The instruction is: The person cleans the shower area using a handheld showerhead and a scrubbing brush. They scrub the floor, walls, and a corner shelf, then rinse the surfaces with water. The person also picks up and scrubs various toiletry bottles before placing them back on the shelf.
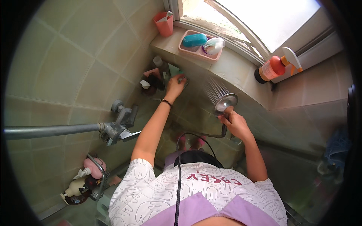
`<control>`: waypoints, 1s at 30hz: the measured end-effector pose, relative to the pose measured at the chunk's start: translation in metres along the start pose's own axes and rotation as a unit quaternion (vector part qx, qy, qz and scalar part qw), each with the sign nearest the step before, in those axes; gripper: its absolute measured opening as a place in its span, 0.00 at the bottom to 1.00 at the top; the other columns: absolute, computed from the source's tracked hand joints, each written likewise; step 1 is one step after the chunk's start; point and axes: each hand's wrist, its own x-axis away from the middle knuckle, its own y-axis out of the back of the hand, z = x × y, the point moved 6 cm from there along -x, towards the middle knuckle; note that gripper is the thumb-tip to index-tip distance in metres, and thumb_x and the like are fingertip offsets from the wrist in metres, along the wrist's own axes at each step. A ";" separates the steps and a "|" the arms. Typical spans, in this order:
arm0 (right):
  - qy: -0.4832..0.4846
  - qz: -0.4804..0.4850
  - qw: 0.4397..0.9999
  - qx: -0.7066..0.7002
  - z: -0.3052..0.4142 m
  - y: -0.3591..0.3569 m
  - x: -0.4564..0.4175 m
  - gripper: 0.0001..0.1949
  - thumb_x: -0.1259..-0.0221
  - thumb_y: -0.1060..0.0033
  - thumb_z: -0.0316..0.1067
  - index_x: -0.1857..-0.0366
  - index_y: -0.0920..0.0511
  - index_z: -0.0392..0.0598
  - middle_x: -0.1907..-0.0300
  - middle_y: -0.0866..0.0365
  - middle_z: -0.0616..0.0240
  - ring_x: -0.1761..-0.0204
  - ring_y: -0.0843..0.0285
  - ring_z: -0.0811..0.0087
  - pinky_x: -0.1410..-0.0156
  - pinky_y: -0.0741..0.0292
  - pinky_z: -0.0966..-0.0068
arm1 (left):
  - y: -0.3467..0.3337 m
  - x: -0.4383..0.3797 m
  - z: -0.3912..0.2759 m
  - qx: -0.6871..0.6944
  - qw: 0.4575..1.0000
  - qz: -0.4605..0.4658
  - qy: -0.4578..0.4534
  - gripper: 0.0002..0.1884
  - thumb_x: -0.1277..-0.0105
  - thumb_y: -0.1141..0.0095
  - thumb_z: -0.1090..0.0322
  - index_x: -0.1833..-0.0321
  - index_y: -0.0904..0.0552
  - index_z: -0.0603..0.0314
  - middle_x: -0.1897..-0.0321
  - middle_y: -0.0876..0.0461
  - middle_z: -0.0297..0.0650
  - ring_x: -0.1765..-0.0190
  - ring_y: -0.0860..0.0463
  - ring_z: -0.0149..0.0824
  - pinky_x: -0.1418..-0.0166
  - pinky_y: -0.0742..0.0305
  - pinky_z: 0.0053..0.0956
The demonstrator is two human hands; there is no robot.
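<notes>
My right hand [236, 124] grips the handle of a shower head [225, 104], and thin jets of water spray from it towards the wall below the window ledge. A dark hose [179, 175] runs from the handle over my shirt. My left hand [176, 86] reaches to a corner rack under the ledge, its fingers at the rack's wire rim [185, 82]; whether they grip it is unclear. On the rack stand a pump bottle with a white top [145, 84], a pink tube [151, 72], a pale green tube [174, 69] and a clear-capped bottle [158, 61].
The tiled ledge [234, 77] bears a pink cup [164, 25], a pink tray [198, 55] with a blue-green item, and a spray bottle [273, 69]. A shower mixer [117, 128] juts from the left wall. Below it, a metal rack [97, 161] holds pump bottles. A glass panel is at right.
</notes>
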 end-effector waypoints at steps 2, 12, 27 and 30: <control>-0.026 -0.019 0.999 0.001 -0.012 0.006 0.008 0.22 0.39 0.48 0.57 0.62 0.23 0.45 0.63 0.20 0.52 0.58 0.23 0.50 0.54 0.29 0.60 | 0.019 0.003 -0.036 -0.169 0.982 -0.071 -0.055 0.18 0.40 0.41 0.62 0.49 0.23 0.63 0.57 0.21 0.45 0.57 0.20 0.44 0.55 0.26 0.36; -0.030 -0.100 0.987 -0.125 -0.028 0.008 0.025 0.25 0.38 0.51 0.59 0.72 0.22 0.43 0.74 0.22 0.55 0.65 0.22 0.54 0.58 0.29 0.64 | 0.053 -0.076 -0.121 -0.027 0.999 -0.025 0.031 0.22 0.42 0.41 0.52 0.57 0.23 0.66 0.69 0.16 0.45 0.73 0.15 0.38 0.69 0.21 0.27; -0.053 -0.112 0.970 -0.207 -0.021 -0.010 0.008 0.26 0.37 0.55 0.62 0.73 0.22 0.46 0.80 0.25 0.59 0.74 0.24 0.62 0.63 0.29 0.69 | 0.045 -0.072 -0.094 0.207 0.966 0.060 0.140 0.21 0.33 0.51 0.57 0.52 0.28 0.76 0.70 0.17 0.49 0.75 0.16 0.38 0.75 0.18 0.28; -0.093 -0.081 0.963 -0.239 -0.027 -0.009 0.006 0.26 0.38 0.54 0.62 0.73 0.21 0.47 0.84 0.27 0.63 0.80 0.25 0.67 0.68 0.29 0.71 | 0.056 -0.059 -0.094 0.213 0.970 -0.001 0.121 0.19 0.32 0.51 0.58 0.56 0.26 0.76 0.69 0.18 0.49 0.75 0.16 0.38 0.74 0.18 0.29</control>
